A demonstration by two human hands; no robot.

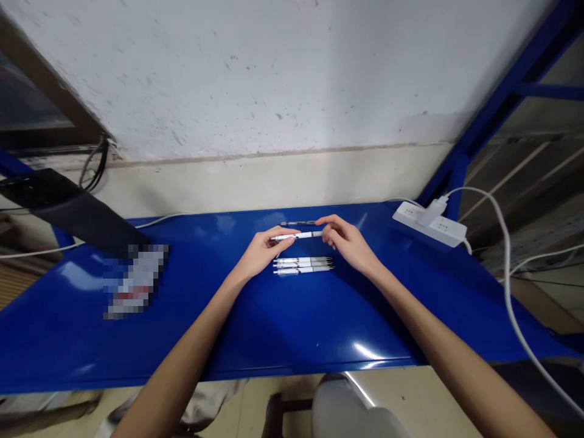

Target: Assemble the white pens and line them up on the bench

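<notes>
At frame centre, above blue table [283, 328]: left hand [260, 250] and right hand [349, 242] share one white pen [298, 235], held level just off surface. Left fingers pinched shut round pen's left end; right fingertips closed on its right end. Just below, between wrists: three more white pens [303, 265] lying side by side on table. Just above held pen: thin dark refill [298, 223], flat on table. Right of frame: white power strip [431, 223] with plugged charger, white cable trailing. Left: blurred patch, black object.
</notes>
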